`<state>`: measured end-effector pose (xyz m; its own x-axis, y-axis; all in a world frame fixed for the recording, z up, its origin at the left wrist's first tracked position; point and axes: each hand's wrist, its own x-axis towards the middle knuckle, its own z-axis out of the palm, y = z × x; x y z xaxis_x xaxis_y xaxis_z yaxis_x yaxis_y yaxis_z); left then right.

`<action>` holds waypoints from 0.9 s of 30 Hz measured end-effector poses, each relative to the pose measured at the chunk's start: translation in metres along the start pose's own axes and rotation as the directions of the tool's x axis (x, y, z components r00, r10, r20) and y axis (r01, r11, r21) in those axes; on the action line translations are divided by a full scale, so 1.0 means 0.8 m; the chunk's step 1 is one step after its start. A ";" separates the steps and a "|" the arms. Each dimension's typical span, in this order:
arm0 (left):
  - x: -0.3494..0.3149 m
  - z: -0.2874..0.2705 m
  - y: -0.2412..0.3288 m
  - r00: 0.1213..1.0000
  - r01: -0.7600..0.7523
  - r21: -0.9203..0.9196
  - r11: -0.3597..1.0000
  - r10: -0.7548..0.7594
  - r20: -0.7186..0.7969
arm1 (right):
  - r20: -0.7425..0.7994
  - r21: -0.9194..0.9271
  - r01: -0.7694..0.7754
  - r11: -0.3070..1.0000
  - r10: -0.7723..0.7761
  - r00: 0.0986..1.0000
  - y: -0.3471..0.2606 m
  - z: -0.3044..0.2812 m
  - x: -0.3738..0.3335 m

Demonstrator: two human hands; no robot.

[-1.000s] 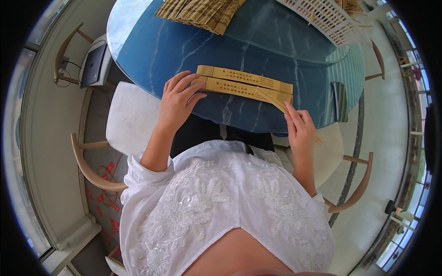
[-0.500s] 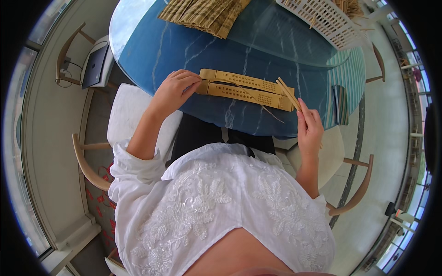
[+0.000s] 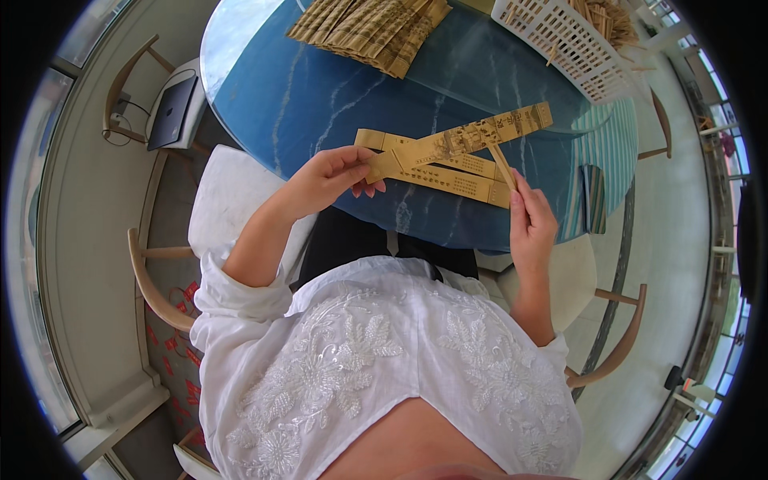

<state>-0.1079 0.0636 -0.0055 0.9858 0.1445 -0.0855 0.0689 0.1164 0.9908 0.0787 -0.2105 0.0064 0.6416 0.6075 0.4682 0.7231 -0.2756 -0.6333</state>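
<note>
My left hand (image 3: 326,182) pinches one end of a brown printed paper chopstick sleeve (image 3: 458,142). The sleeve slants up and right over two more paper sleeves (image 3: 452,179) lying side by side on the blue marbled table (image 3: 344,104). In my right hand (image 3: 532,212) are slim wooden chopsticks (image 3: 504,168), gripped by their near part. Their far ends meet the lower edge of the raised sleeve near its middle; whether they are inside it or behind it I cannot tell.
A fanned stack of printed sleeves (image 3: 372,36) lies at the far side. A white slotted basket (image 3: 560,50) of wooden chopsticks (image 3: 604,20) stands far right. A dark striped folded item (image 3: 593,198) sits at the right edge. A laptop (image 3: 171,114) rests on a chair at left.
My left hand has lifted a sleeve off the table and moved right and nearer. The sleeve now tilts across the others. The chopsticks stay in my right hand, their tips now against the raised sleeve.
</note>
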 end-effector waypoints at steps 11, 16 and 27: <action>0.007 0.113 -0.060 0.938 -0.109 -0.670 0.734 -0.148 -0.314 | 0.171 0.225 -0.209 0.951 0.173 0.970 -0.027 0.030 -0.017; 0.019 0.139 -0.062 0.953 -0.008 -0.660 0.752 -0.194 -0.232 | 0.282 0.327 -0.318 0.890 0.229 0.931 -0.037 0.043 -0.019; 0.029 0.111 -0.008 0.711 -0.297 0.853 0.430 0.695 -0.103 | 0.386 0.298 -0.326 0.897 0.199 0.901 -0.004 0.016 -0.010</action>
<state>-0.0715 -0.0214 -0.0048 0.7336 0.2847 0.6171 -0.1326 -0.8306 0.5408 0.0680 -0.2048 -0.0037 0.6229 0.7802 0.0577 0.3638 -0.2236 -0.9042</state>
